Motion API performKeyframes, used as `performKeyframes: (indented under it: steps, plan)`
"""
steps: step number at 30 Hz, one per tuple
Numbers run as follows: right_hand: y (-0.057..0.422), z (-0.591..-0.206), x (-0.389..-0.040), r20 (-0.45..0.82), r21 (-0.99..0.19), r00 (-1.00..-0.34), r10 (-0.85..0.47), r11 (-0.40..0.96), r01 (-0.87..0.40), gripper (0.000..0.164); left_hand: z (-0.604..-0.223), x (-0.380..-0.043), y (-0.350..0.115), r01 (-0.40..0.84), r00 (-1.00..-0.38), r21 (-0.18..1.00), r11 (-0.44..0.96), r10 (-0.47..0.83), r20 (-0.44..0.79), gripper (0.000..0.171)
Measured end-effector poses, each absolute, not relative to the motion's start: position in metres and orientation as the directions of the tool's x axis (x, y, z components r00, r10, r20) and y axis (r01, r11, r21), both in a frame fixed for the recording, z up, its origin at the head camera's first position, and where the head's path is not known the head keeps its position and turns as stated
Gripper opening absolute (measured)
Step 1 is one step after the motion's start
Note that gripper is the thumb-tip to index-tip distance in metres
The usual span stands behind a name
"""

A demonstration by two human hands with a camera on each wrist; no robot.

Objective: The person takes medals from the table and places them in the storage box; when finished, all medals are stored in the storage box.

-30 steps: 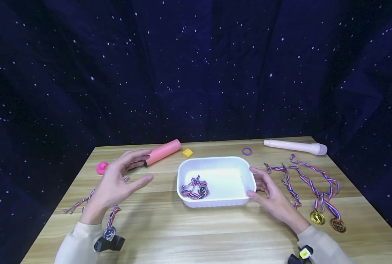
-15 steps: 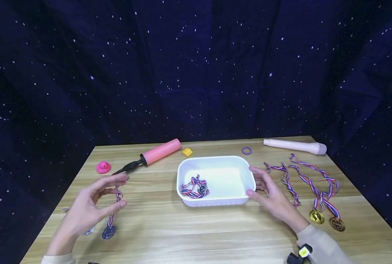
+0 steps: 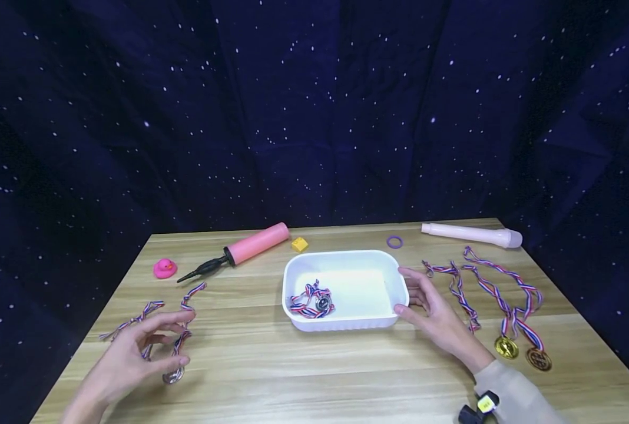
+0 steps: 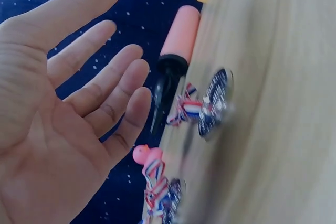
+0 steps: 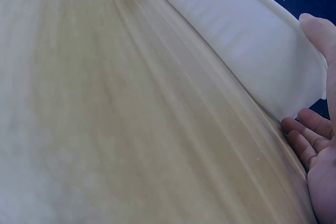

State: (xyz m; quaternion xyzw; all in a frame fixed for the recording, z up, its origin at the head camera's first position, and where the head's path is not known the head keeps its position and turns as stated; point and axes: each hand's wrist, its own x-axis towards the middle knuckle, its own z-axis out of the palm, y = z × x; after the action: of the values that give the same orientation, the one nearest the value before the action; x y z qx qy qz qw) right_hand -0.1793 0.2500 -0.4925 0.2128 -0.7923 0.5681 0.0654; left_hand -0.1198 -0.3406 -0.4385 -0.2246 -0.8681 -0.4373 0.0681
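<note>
Hovering wide, L grip (image 3: pixel 133 356) nr silver medal (image 3: pixel 173 377), w/ R grip (image 3: pixel 437 321) holding white tray's (image 3: pixel 346 324) rt end.

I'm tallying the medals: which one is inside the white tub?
The silver medal in the left end of the white tub. The gold medal, bronze medal and silver ones by the left hand all lie outside it.
</note>
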Motion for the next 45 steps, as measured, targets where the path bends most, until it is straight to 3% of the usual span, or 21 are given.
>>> performKeyframes:
  steps: [5, 16, 25, 32, 41, 45]
  plan:
    - [0.249, -0.492, -0.179, 0.342, -0.873, -0.902, -0.264, 0.266, -0.409, 0.075, -0.446, -0.116, -0.348, 0.375, -0.922, 0.733, 0.567, 0.313, 0.230, 0.074]
    - [0.248, -0.493, -0.179, 0.335, -0.879, -0.902, -0.272, 0.255, -0.403, 0.076, -0.460, -0.114, -0.356, 0.362, -0.918, 0.717, 0.595, 0.361, 0.164, 0.059]
    - [0.250, -0.494, -0.179, 0.332, -0.876, -0.905, -0.267, 0.268, -0.401, 0.075, -0.468, -0.119, -0.360, 0.390, -0.892, 0.742, 0.545, 0.425, 0.156, 0.051]
    - [0.250, -0.493, -0.179, 0.338, -0.875, -0.904, -0.262, 0.267, -0.405, 0.075, -0.468, -0.123, -0.358, 0.310, -0.904, 0.802, 0.511, 0.421, 0.081, 0.035]
    - [0.250, -0.492, -0.179, 0.333, -0.877, -0.906, -0.262, 0.267, -0.400, 0.074, -0.469, -0.124, -0.355, 0.278, -0.905, 0.831, 0.483, 0.422, 0.058, 0.046]
    - [0.250, -0.493, -0.179, 0.331, -0.878, -0.906, -0.263, 0.267, -0.398, 0.074, -0.470, -0.125, -0.354, 0.288, -0.908, 0.816, 0.500, 0.413, 0.068, 0.037]
